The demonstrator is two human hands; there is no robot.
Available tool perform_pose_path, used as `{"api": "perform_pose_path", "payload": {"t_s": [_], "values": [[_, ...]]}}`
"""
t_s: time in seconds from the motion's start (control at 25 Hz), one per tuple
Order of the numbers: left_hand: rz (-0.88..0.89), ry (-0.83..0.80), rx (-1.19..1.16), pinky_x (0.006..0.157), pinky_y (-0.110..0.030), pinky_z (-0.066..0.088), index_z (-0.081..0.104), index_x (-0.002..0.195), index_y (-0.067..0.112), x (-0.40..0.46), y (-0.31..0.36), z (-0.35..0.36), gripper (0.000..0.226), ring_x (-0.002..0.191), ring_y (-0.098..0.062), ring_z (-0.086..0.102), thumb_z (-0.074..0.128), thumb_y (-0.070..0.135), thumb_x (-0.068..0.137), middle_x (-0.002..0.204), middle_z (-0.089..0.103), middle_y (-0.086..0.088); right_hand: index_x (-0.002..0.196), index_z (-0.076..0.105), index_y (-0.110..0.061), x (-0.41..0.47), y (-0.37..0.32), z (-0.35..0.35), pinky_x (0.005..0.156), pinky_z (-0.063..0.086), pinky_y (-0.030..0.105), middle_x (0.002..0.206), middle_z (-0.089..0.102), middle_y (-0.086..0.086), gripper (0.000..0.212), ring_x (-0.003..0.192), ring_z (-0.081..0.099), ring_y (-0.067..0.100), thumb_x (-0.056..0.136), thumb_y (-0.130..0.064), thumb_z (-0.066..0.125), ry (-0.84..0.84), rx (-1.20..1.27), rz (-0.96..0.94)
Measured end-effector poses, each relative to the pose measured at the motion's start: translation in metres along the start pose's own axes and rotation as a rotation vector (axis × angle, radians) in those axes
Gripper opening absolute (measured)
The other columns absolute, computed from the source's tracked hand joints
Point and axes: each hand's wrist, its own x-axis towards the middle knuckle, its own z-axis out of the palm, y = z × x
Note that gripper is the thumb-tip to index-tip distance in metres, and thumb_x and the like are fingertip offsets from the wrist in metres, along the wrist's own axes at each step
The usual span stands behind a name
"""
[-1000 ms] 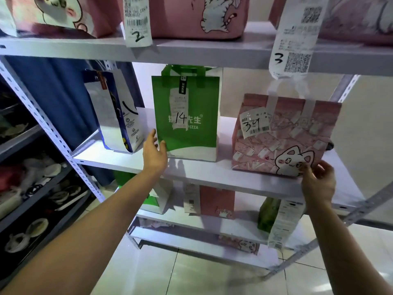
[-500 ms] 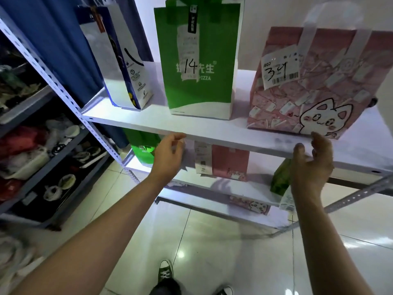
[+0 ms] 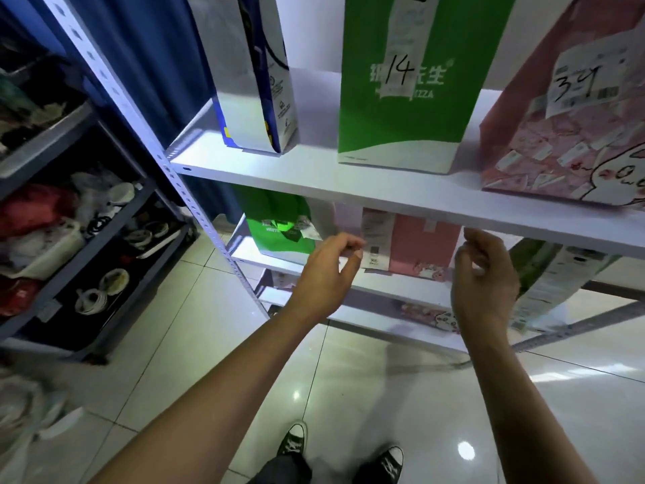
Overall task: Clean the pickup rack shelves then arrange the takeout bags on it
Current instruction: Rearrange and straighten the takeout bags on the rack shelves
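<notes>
Tiled floor; white rack beside a dark side rack of clutter.

Upper shelf: three bags upright in a row, apart: blue-white bag, green bag marked 14, pink bag marked 34.

Lower shelf: three bags, namely small green, pink, and one green at right, tilted.

Lowest shelf: at least one pink bag, partly hidden.

Left hand and right hand: one each, fingers loosely curled, holding nothing, both in front of the lower pink bag.

Risk, as judged: a reaching hand could snag the hanging receipts or topple the tilted bag.
</notes>
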Motion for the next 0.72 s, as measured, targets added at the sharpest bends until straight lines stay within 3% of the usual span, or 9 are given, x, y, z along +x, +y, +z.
{"api": "perform_pose_path", "payload": {"t_s": [0.16, 0.28, 0.32, 0.48, 0.64, 0.72], "values": [[-0.011, -0.06, -0.048, 0.087, -0.03, 0.049, 0.065, 0.11, 0.025, -0.013, -0.031, -0.033, 0.015, 0.105, -0.011, 0.059, 0.053, 0.022, 0.099, 0.11, 0.066, 0.009, 0.119, 0.063, -0.027, -0.047, -0.006, 0.049, 0.097, 0.052, 0.027, 0.118, 0.067, -0.01, 0.024, 0.107, 0.063, 0.008, 0.099, -0.015, 0.057, -0.03, -0.015, 0.023], [-0.025, -0.09, -0.057, 0.094, -0.035, 0.048, 0.063, 0.111, 0.028, -0.024, -0.059, -0.051, 0.016, 0.108, -0.008, 0.055, 0.053, 0.024, 0.1, 0.113, 0.063, 0.013, 0.119, 0.065, -0.027, -0.08, -0.005, 0.083, 0.084, 0.045, 0.002, 0.116, 0.067, -0.011, 0.024, 0.104, 0.061, -0.002, 0.099, -0.015, 0.058, -0.067, -0.041, 0.042], [-0.029, -0.095, -0.063, 0.095, -0.035, 0.047, 0.063, 0.112, 0.027, -0.028, -0.068, -0.055, 0.016, 0.109, -0.008, 0.055, 0.053, 0.024, 0.1, 0.113, 0.063, 0.013, 0.117, 0.065, -0.028, -0.09, -0.003, 0.092, 0.082, 0.043, 0.0, 0.115, 0.066, -0.012, 0.023, 0.103, 0.06, -0.006, 0.1, -0.015, 0.057, -0.09, -0.061, 0.045], [-0.063, -0.099, -0.093, 0.096, -0.035, 0.047, 0.064, 0.112, 0.025, -0.035, -0.107, -0.062, 0.017, 0.11, -0.008, 0.055, 0.053, 0.022, 0.1, 0.111, 0.063, 0.014, 0.121, 0.066, -0.017, -0.118, 0.008, 0.123, 0.092, 0.049, 0.015, 0.113, 0.067, -0.006, 0.028, 0.103, 0.06, -0.002, 0.097, -0.005, 0.059, -0.16, -0.095, 0.022], [-0.106, -0.086, -0.083, 0.094, -0.03, 0.046, 0.064, 0.112, 0.028, -0.024, -0.147, -0.056, 0.018, 0.108, -0.006, 0.056, 0.052, 0.021, 0.101, 0.112, 0.063, 0.017, 0.122, 0.068, -0.014, -0.116, 0.025, 0.149, 0.091, 0.044, 0.004, 0.115, 0.069, -0.005, 0.032, 0.099, 0.062, 0.001, 0.094, 0.0, 0.06, -0.208, -0.163, 0.047], [-0.139, -0.042, -0.076, 0.094, -0.029, 0.046, 0.064, 0.113, 0.027, -0.011, -0.172, -0.052, 0.018, 0.107, -0.005, 0.057, 0.052, 0.021, 0.101, 0.112, 0.064, 0.016, 0.12, 0.069, -0.016, -0.105, 0.036, 0.167, 0.091, 0.048, 0.011, 0.113, 0.07, -0.006, 0.032, 0.097, 0.062, -0.004, 0.094, 0.0, 0.059, -0.24, -0.164, 0.033]]}}
